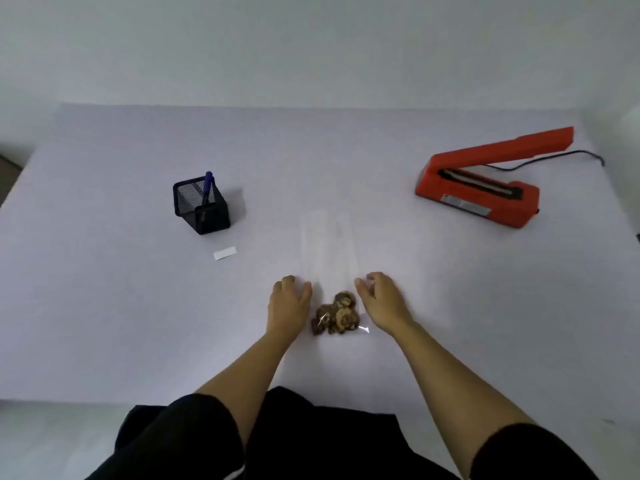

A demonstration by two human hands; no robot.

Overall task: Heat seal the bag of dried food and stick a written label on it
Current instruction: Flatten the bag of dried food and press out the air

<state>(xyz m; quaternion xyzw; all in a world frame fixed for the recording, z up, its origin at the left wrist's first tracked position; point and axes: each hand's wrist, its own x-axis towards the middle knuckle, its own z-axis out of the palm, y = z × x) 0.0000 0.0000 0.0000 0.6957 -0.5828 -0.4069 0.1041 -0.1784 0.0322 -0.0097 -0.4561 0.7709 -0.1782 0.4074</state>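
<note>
Clear flat bag (pixel 329 251) — brown dried food (pixel 337 313) at near end; left hand (pixel 290 301), right hand (pixel 382 301) beside, grip unclear.

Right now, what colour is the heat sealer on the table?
The heat sealer is orange-red; the head view shows it best.

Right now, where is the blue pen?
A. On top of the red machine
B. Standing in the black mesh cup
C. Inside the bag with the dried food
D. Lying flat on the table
B: the blue pen stands upright in the black mesh cup on the left side of the table, with its top poking out above the rim.
</note>
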